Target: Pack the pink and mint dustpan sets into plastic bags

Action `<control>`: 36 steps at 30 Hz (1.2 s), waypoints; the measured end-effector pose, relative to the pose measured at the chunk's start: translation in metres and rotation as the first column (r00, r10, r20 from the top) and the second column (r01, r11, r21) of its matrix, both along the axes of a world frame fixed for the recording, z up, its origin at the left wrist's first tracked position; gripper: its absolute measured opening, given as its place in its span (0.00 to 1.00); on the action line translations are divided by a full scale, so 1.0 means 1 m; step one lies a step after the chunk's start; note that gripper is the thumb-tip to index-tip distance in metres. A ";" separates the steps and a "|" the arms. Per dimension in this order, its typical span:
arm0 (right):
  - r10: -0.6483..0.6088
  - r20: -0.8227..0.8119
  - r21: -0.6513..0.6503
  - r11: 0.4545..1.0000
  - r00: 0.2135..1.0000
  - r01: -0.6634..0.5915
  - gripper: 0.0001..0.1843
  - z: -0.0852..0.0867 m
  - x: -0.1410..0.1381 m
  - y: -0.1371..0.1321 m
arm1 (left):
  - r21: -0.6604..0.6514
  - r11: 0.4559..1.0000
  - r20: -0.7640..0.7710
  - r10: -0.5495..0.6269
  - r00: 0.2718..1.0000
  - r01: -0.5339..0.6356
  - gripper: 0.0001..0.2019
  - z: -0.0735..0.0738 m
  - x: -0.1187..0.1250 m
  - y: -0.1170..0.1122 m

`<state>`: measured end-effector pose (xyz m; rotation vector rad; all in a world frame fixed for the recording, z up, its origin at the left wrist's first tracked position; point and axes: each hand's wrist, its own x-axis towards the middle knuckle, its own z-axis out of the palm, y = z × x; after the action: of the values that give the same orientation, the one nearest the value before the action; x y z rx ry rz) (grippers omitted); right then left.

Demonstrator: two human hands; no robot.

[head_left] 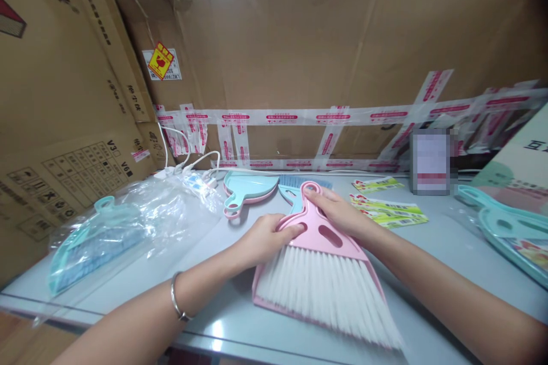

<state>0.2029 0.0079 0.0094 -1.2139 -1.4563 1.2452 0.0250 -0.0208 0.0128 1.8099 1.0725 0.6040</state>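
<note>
A pink hand brush (319, 234) with white bristles lies over a pink dustpan (274, 307), bristles toward me, above the table's front part. My left hand (270, 238) is closed on the left side of the pair, its thumb on the brush's pink head. Up by the handles, my right hand (336, 211) is closed on the brush and dustpan from the right; most of its fingers are hidden. Just behind lie a mint dustpan (252, 185) with a pink one under it, and a blue-bristled brush (293, 191), partly covered.
On the left, a mint brush and dustpan set (100, 245) sits in clear plastic. Green-yellow packets (389, 211) and a small grey upright box (430, 162) are at the back right. Another mint set (509, 222) lies far right. Cardboard (278, 45) walls the back; white cables (201, 159) run there.
</note>
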 end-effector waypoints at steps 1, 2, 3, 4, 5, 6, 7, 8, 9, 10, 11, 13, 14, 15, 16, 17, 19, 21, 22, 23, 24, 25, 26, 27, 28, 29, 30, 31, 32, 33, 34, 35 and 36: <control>0.011 -0.039 -0.018 1.000 0.999 -0.011 0.24 -0.002 -0.001 0.001 | 0.000 1.000 -0.005 0.001 1.000 -0.001 0.18 0.000 0.000 0.000; 0.019 -0.071 -0.032 0.999 0.997 -0.021 0.25 -0.003 -0.002 0.002 | 0.002 1.000 -0.008 0.003 1.000 -0.003 0.18 0.000 0.000 0.000; 0.021 -0.091 -0.038 0.999 0.996 -0.025 0.25 -0.004 -0.004 0.003 | 0.005 1.000 -0.009 0.006 1.000 -0.006 0.18 0.001 0.000 0.000; 0.017 -0.097 -0.037 0.999 0.995 -0.021 0.26 -0.005 -0.005 0.004 | 0.007 1.000 -0.005 0.006 1.000 -0.006 0.17 0.001 0.000 0.000; 0.013 -0.100 -0.038 0.999 0.995 -0.016 0.26 -0.004 -0.005 0.004 | 0.004 1.000 0.002 0.004 1.000 -0.004 0.17 0.001 0.000 0.000; 0.009 -0.105 -0.045 0.999 0.994 -0.013 0.26 -0.003 -0.005 0.003 | -0.002 1.000 0.010 -0.002 1.000 0.002 0.17 0.001 -0.001 0.000; 0.002 -0.108 -0.061 0.998 0.994 -0.009 0.26 -0.001 -0.003 0.002 | -0.008 1.000 0.017 -0.007 1.000 0.007 0.17 0.001 -0.002 0.000; -0.006 -0.104 -0.082 0.997 0.995 -0.003 0.27 0.002 -0.001 0.000 | -0.010 1.000 0.018 -0.006 1.000 0.006 0.17 0.002 -0.003 0.001; -0.006 -0.086 -0.106 0.994 0.996 -0.003 0.27 0.005 0.002 -0.003 | -0.008 1.000 0.017 0.003 1.000 -0.003 0.17 0.003 -0.004 0.002; 0.012 -0.052 -0.134 0.991 0.999 -0.019 0.27 0.009 0.006 -0.006 | 0.001 1.000 0.016 0.021 1.000 -0.022 0.17 0.004 -0.006 0.004; 0.049 -0.012 -0.164 0.985 0.999 -0.051 0.27 0.012 0.011 -0.010 | 0.016 0.999 0.018 0.049 0.999 -0.050 0.18 0.006 -0.008 0.005; 0.162 0.049 -0.204 0.968 0.986 -0.149 0.27 0.016 0.018 -0.017 | 0.037 0.993 0.038 0.112 0.993 -0.114 0.18 0.010 -0.013 0.009; 0.206 0.064 -0.208 0.960 0.976 -0.189 0.27 0.017 0.020 -0.020 | 0.031 0.989 0.061 0.140 0.988 -0.142 0.19 0.012 -0.015 0.011; 0.226 0.068 -0.202 0.957 0.972 -0.208 0.27 0.016 0.020 -0.022 | 0.011 0.987 0.090 0.160 0.983 -0.162 0.19 0.014 -0.018 0.013; 0.217 0.061 -0.182 0.962 0.974 -0.202 0.26 0.015 0.018 -0.023 | -0.023 0.985 0.124 0.173 0.977 -0.172 0.19 0.016 -0.020 0.015; 0.189 0.050 -0.155 0.972 0.981 -0.179 0.26 0.012 0.016 -0.024 | -0.066 0.983 0.161 0.178 0.971 -0.170 0.20 0.017 -0.021 0.016; 0.133 0.019 -0.119 0.984 0.991 -0.130 0.26 0.008 0.012 -0.023 | -0.132 0.981 0.227 0.173 0.958 -0.145 0.22 0.018 -0.025 0.018; 0.125 -0.005 -0.113 0.986 0.992 -0.125 0.26 0.007 0.014 -0.018 | -0.152 0.981 0.270 0.160 0.949 -0.122 0.28 0.018 -0.027 0.020; 0.131 -0.006 -0.111 0.985 0.991 -0.131 0.26 0.008 0.020 -0.014 | -0.157 0.980 0.281 0.163 0.946 -0.123 0.29 0.018 -0.028 0.021; 0.138 0.012 -0.098 0.986 0.990 -0.136 0.25 0.010 0.031 -0.009 | -0.164 0.977 0.288 0.178 0.941 -0.135 0.30 0.018 -0.029 0.022; 0.129 0.061 -0.079 0.989 0.990 -0.124 0.24 0.011 0.045 -0.003 | -0.173 0.972 0.295 0.204 0.934 -0.157 0.29 0.018 -0.029 0.023; 0.089 0.134 -0.034 0.996 0.987 -0.085 0.23 0.013 0.063 0.003 | -0.182 0.966 0.302 0.235 0.924 -0.186 0.29 0.019 -0.030 0.024; 0.024 0.257 0.021 0.999 0.966 -0.031 0.20 0.013 0.084 0.010 | -0.185 0.958 0.311 0.267 0.912 -0.218 0.28 0.020 -0.030 0.025; -0.115 0.431 0.078 0.993 0.895 0.090 0.15 0.012 0.106 0.017 | -0.183 0.952 0.325 0.295 0.899 -0.246 0.29 0.022 -0.031 0.026; -0.245 0.586 0.157 0.970 0.773 0.188 0.11 0.010 0.128 0.022 | -0.174 0.948 0.340 0.313 0.887 -0.267 0.29 0.023 -0.032 0.027; -0.312 0.633 0.176 0.949 0.709 0.260 0.09 0.006 0.150 0.027 | -0.163 0.945 0.352 0.324 0.878 -0.283 0.30 0.024 -0.032 0.027; -0.336 0.658 0.175 0.939 0.674 0.298 0.10 0.003 0.169 0.030 | -0.152 0.944 0.354 0.330 0.875 -0.294 0.30 0.025 -0.033 0.028; -0.343 0.678 0.167 0.933 0.650 0.318 0.10 -0.001 0.185 0.031 | -0.142 0.942 0.347 0.336 0.875 -0.305 0.30 0.026 -0.033 0.028; -0.338 0.688 0.145 0.931 0.642 0.336 0.12 -0.005 0.198 0.031 | -0.134 0.940 0.335 0.342 0.878 -0.315 0.30 0.026 -0.034 0.028; -0.327 0.697 0.124 0.932 0.638 0.342 0.13 -0.008 0.207 0.030 | -0.129 0.938 0.321 0.346 0.882 -0.321 0.30 0.026 -0.034 0.028; -0.317 0.701 0.109 0.933 0.638 0.343 0.13 -0.011 0.213 0.029 | -0.128 0.937 0.308 0.348 0.885 -0.324 0.30 0.025 -0.034 0.028; -0.307 0.701 0.100 0.936 0.644 0.337 0.13 -0.014 0.216 0.027 | -0.130 0.938 0.302 0.347 0.888 -0.322 0.30 0.025 -0.033 0.028; -0.298 0.695 0.097 0.941 0.655 0.324 0.12 -0.015 0.217 0.026 | -0.131 0.939 0.301 0.344 0.889 -0.319 0.30 0.024 -0.033 0.028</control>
<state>0.4201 0.0342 -0.0060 -2.0143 -1.6347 0.5656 -0.0078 0.0074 0.0370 1.4050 1.1682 1.0103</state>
